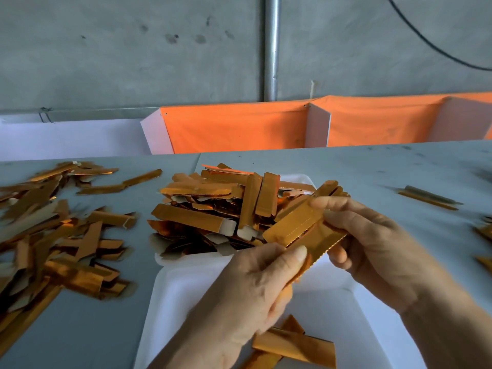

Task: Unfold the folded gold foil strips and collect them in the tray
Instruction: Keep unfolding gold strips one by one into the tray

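Grey tabletop (pixel 372 166) spreads before a concrete wall, and on it sits our landmark, a white tray (pixel 186 288). Over the tray we hold one gold foil strip (pixel 298 225) with both hands: our left hand (pixel 255 286) pinches its near end under the thumb, our right hand (pixel 372 243) pinches its far end. It looks partly opened, though blur hides the fold. A heap of strips (pixel 226 206) fills the tray's far end; loose strips (pixel 53 235) lie left of the tray.
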Demonstrator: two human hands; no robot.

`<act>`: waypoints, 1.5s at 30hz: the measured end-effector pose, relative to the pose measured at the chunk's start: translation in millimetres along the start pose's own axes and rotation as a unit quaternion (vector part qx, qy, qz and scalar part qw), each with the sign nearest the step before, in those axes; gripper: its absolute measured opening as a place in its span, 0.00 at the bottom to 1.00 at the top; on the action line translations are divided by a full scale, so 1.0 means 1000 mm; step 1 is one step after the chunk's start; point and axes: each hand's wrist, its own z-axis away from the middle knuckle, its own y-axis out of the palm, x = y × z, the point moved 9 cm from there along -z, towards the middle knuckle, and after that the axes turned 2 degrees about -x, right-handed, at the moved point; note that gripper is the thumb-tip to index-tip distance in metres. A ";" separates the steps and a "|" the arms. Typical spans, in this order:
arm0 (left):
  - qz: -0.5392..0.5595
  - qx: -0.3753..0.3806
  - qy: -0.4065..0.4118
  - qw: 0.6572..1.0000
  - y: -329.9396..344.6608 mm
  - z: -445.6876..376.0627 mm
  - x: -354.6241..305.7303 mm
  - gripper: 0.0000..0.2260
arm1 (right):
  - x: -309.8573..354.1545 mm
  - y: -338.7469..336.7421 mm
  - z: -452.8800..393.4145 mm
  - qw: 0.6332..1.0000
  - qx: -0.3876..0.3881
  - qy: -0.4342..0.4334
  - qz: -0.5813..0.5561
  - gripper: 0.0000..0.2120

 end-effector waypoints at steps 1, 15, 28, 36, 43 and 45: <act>-0.027 -0.008 0.007 1.000 -0.001 0.000 0.000 0.19 | 0.001 0.001 0.001 1.000 0.008 0.001 0.004 0.12; -0.161 -0.089 0.167 0.969 -0.021 -0.001 -0.027 0.21 | 0.012 0.000 0.006 0.991 0.051 -0.029 0.120 0.22; -0.502 -0.217 0.273 0.791 -0.008 0.015 -0.053 0.26 | 0.013 0.001 0.010 0.996 0.044 0.001 0.079 0.09; -0.408 -0.203 0.213 0.864 -0.017 0.012 -0.043 0.28 | 0.010 0.007 0.012 0.996 0.075 0.022 0.032 0.10; -0.297 -0.166 0.229 0.912 -0.019 0.010 -0.043 0.17 | 0.014 0.015 0.013 0.993 0.119 0.000 0.009 0.21; -0.291 -0.163 0.226 0.915 -0.019 0.009 -0.042 0.19 | 0.014 0.015 0.012 0.993 0.114 -0.004 0.009 0.24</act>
